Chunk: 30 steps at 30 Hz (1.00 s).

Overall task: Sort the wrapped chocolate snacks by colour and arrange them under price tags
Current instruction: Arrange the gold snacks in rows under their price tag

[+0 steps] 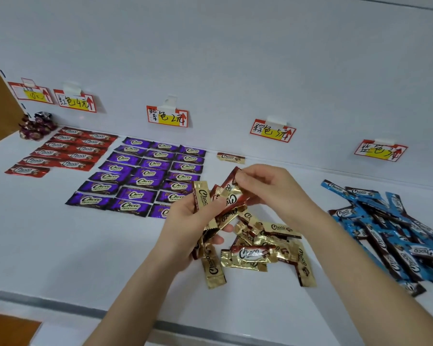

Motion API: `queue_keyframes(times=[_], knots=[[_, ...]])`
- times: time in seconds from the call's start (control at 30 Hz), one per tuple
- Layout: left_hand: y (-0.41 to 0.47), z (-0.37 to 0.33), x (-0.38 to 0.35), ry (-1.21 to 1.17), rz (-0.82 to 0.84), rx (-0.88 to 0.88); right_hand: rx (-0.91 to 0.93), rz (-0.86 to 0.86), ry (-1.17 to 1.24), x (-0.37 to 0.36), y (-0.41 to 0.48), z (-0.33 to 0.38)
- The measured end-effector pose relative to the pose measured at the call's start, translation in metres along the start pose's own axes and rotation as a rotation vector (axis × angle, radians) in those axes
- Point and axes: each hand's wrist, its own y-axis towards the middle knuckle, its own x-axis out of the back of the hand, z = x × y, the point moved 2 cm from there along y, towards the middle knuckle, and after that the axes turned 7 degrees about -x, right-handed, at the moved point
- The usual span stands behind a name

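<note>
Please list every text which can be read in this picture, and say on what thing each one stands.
"Choco": red foil wrappers, purple foil wrappers, gold foil wrappers, blue foil wrappers; smaller print unreadable.
"红色4元": red-edged paper price tag second from left.
"紫色2元": third price tag.
"棕色5元": fourth price tag.
"蓝色", number blurred: fifth price tag.
Leftmost price tag: blurred, perhaps "10元".

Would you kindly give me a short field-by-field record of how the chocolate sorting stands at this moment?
Red snacks: neat rows under the 4-yuan price tag
Purple snacks: neat rows under the 2-yuan price tag
Placed gold snack: alone under the 5-yuan price tag
Gold snack pile: loose, on the shelf near the hands
Blue snacks: loose heap near the rightmost price tag
Left hand: holds a bunch of gold snacks
Right hand: pinches the end of one snack in that bunch
</note>
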Motion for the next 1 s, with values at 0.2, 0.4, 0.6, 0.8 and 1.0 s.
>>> queue_keyframes(times=[0.2,0.4,0.6,0.8,1.0], knots=[[-0.006,-0.006,-0.013,-0.044,-0.037,-0.011,-0.016,-0.196,0.317,0.020,-0.027,0.004],[0.003,-0.007,-0.015,-0.099,-0.134,0.031,-0.054,-0.282,0.342,0.034,-0.028,-0.002],[0.024,-0.004,-0.016,-0.223,-0.180,0.067,-0.108,-0.349,0.486,0.047,-0.004,-0.019],[0.039,0.003,-0.023,-0.216,-0.155,0.082,-0.195,-0.626,-0.013,0.067,0.051,-0.054],[0.043,0.013,-0.019,-0.147,-0.163,0.056,-0.065,-0.600,-0.739,0.072,0.061,-0.070]])
